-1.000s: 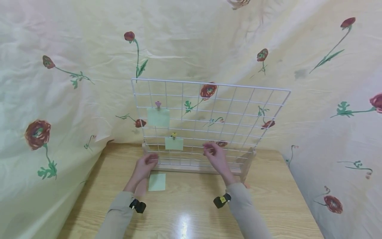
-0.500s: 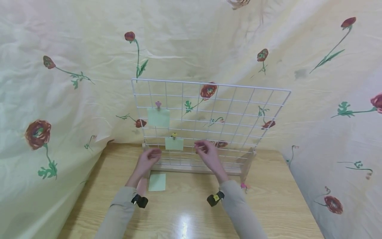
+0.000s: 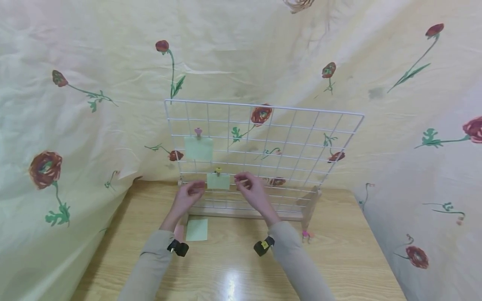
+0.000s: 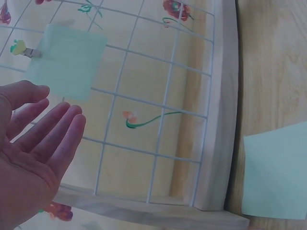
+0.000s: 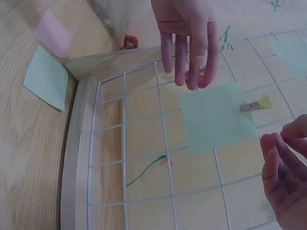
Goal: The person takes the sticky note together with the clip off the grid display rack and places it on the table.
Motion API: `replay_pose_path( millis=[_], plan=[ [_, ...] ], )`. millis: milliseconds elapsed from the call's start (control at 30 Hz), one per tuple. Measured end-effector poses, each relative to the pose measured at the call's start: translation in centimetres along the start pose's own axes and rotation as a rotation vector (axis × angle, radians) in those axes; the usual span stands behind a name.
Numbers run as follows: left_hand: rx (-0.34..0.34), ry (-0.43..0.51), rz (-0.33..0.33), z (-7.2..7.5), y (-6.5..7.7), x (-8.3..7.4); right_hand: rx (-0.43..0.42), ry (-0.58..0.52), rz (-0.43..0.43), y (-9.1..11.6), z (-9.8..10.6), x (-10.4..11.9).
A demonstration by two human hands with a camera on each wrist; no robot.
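Observation:
A white wire grid (image 3: 293, 109) stands tilted back in a wooden base (image 3: 248, 214). A yellow clip (image 5: 263, 102) fastens a small pale green paper note (image 4: 69, 62) to its lower left. My left hand (image 3: 188, 196) is just left of this note, fingers loosely bent and nothing in them. To the note's right is my right hand (image 3: 254, 192), thumb close to its fingertips, with no object showing between them. Another green note (image 3: 198, 149) hangs higher, under a purple clip (image 3: 198, 132).
On the wooden table (image 3: 233, 259), a green note (image 3: 197, 230) lies before the base's left end. A pink note (image 5: 53, 32) lies beside it, partly behind my left wrist in the head view. Near the base's right foot is a pink clip (image 3: 305, 234). Flowered cloth (image 3: 94, 138) surrounds the table.
My right hand has moved left across the grid toward the lower note, uncovering the pink clip on the table. My left hand has moved slightly up and right, toward that same note.

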State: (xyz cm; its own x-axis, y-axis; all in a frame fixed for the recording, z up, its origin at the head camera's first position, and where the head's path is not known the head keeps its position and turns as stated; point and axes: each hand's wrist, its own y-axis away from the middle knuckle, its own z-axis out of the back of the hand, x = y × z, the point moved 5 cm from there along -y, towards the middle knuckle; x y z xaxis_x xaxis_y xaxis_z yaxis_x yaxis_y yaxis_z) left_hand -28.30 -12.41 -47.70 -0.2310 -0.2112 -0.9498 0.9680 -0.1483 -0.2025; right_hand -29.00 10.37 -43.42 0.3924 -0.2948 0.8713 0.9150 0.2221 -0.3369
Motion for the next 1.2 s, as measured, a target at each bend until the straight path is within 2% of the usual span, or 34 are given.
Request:
replay_pose_path(
  millis=[133, 267, 500, 600, 767, 1000, 1200],
  plan=[
    [0.007, -0.006, -0.015, -0.2, 0.3, -2.1, 0.016, -0.010, 0.013, -0.3, -0.5, 0.3],
    [-0.027, -0.005, -0.004, -0.1, 0.4, -2.8, 0.038, -0.020, -0.004, -0.7, -0.9, 0.6],
    [-0.084, 0.030, -0.107, -0.1, 0.0, -3.3, 0.046, -0.049, -0.052, -1.3, -1.5, 0.9],
    [-0.104, 0.051, -0.114, -0.3, -0.2, -3.5, 0.044, -0.040, -0.070, -1.5, -1.8, 1.0],
    [-0.152, 0.088, -0.088, -0.4, -0.5, -3.3, 0.050, -0.008, -0.078, -1.8, -2.5, 1.2],
    [-0.232, 0.064, -0.041, -0.7, -1.6, -0.7, 0.066, 0.001, -0.082, -2.1, -3.4, 1.3],
    [-0.266, 0.056, -0.057, -0.8, -1.9, -0.6, 0.052, 0.044, -0.055, -2.5, -3.9, 1.4]
  ],
)
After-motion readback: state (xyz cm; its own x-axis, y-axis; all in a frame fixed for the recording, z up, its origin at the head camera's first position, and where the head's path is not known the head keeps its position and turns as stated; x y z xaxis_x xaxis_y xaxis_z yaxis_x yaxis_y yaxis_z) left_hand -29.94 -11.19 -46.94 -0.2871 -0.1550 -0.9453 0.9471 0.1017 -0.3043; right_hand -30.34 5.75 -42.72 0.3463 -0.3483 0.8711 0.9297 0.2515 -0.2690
